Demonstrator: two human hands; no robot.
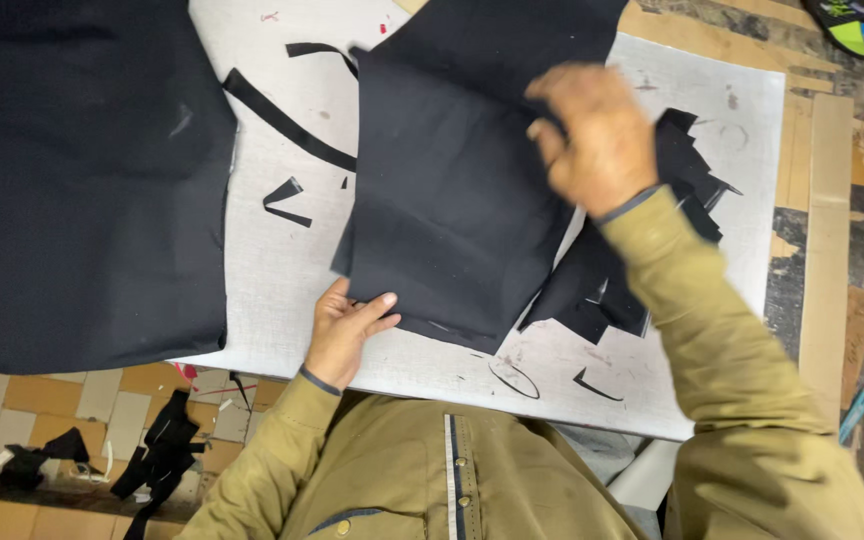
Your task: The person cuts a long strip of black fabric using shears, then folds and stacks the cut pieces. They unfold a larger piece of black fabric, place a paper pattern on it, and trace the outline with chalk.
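Black fabric panel (452, 190): mid white tabletop (282, 250), long axis running away from the person. Left hand (345, 325) flat, fingers spread on its near edge; right hand (592, 135) pinching its far-right edge.

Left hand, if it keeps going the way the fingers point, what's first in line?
The left hand already has its fingertips on the black fabric piece; straight on, it likely just slides further across that cloth.

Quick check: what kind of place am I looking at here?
Likely a tailoring or garment-cutting workshop. Both hands, left hand and right hand, handle cut black fabric pieces on a scuffed white cutting board, with a larger black cloth alongside and offcuts on the tiled floor.
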